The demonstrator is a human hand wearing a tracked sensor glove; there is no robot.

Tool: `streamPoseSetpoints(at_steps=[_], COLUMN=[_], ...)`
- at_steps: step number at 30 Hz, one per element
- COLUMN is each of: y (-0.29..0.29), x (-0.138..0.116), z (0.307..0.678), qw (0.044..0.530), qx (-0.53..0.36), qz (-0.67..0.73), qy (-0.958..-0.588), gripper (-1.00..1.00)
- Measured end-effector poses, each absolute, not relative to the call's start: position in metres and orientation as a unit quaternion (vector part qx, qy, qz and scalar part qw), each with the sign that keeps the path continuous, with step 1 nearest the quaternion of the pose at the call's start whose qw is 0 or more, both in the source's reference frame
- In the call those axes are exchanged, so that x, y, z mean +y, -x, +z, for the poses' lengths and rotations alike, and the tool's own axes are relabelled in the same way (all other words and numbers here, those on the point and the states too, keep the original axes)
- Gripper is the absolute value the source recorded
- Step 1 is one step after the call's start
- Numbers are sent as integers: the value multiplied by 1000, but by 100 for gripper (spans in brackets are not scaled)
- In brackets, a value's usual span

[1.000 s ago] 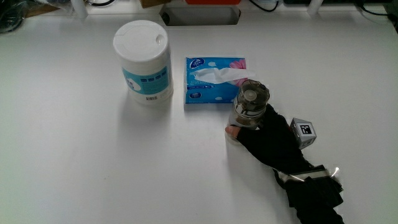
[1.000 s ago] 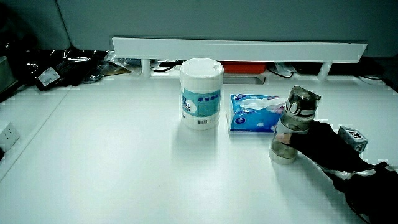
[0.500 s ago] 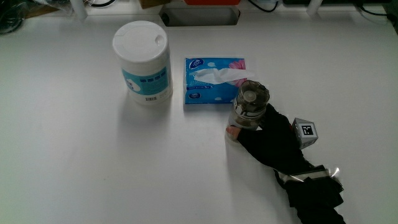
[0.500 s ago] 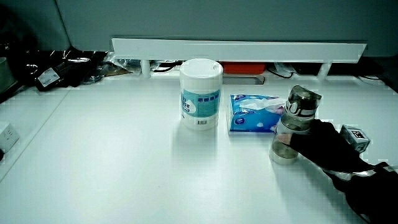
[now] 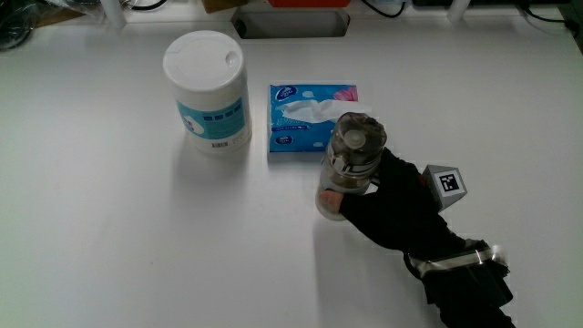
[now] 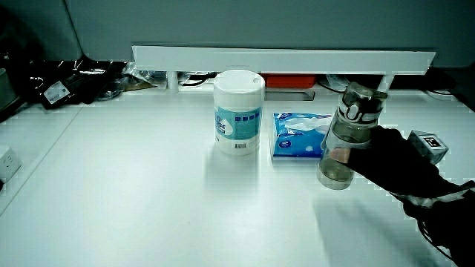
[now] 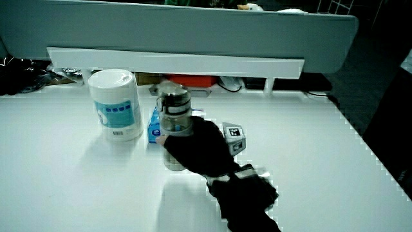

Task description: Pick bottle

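Observation:
A clear bottle (image 5: 353,157) with a grey cap is held upright in the hand (image 5: 390,205), whose black-gloved fingers are wrapped around its lower body. It hangs a little above the table, just nearer to the person than the tissue pack (image 5: 305,118). Both side views show the same grasp: the bottle (image 6: 346,137) in the hand (image 6: 386,162), and the bottle (image 7: 174,122) in the hand (image 7: 201,153). The patterned cube (image 5: 445,182) sits on the back of the glove. The bottle's base is partly hidden by the fingers.
A white wipes canister (image 5: 209,91) stands beside the blue tissue pack. A low white partition (image 6: 282,58) runs along the table's edge farthest from the person, with a red object and cables under it. Dark clutter (image 6: 74,83) lies at one table corner.
The bottle, which stood on the table in the hand's grip, has risen off the surface and shifted slightly toward the wipes canister together with the hand.

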State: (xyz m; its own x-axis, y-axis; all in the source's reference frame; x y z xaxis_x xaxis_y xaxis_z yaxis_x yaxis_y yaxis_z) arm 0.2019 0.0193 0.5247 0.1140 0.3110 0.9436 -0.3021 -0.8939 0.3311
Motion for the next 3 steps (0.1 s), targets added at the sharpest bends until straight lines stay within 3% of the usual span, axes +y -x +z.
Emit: streamPoseSetpoints(at_steps=[3], y=[-192], x=[20], z=[512], qw=[241], qx=[-25], qz=[668], qy=[-703], gripper=[100])
